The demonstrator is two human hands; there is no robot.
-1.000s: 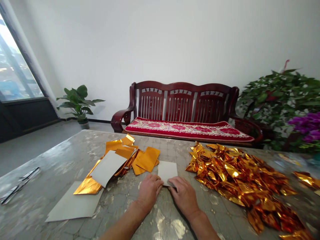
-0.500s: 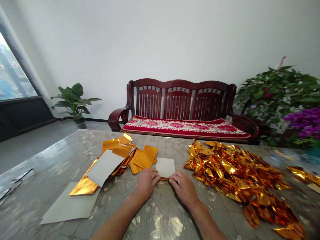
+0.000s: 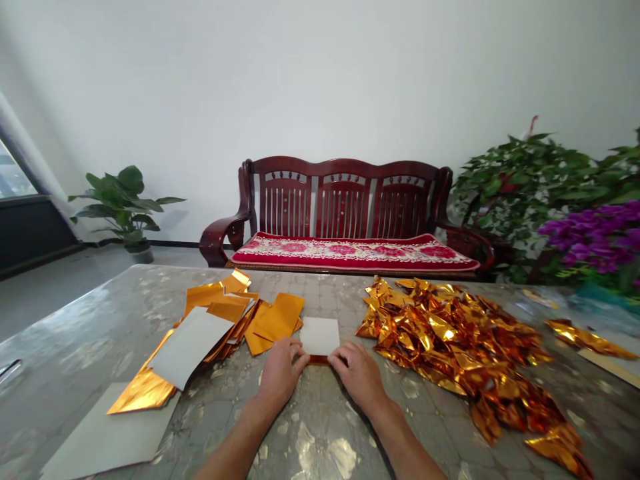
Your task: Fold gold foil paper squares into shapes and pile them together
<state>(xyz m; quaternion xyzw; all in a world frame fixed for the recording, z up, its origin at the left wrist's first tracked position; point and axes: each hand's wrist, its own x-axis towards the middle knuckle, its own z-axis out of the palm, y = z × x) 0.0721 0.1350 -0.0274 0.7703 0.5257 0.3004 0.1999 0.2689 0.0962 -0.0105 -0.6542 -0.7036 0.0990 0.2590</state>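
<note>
A sheet of foil paper (image 3: 320,336) lies white side up on the table in front of me, its near edge turned up to show a narrow gold strip. My left hand (image 3: 283,367) grips the left end of that folded edge between thumb and fingers. At the right end, my right hand (image 3: 356,371) pinches the same edge. Just left of my left hand are loose gold sheets (image 3: 277,316). To the right of my right hand spreads a heap of folded gold foil pieces (image 3: 450,333).
Farther left, a white-backed sheet (image 3: 193,343) lies on more gold paper, with larger grey-white sheets (image 3: 113,433) beneath. Plastic wrapping (image 3: 600,307) is at the table's right. Beyond the table (image 3: 320,427) stand a wooden bench (image 3: 345,200), a potted plant (image 3: 127,207) and purple flowers (image 3: 595,233).
The view has turned slightly right, so everything sits farther left. Both hands stay at the sheet's near edge, and the gold strip between them shows a little more.
</note>
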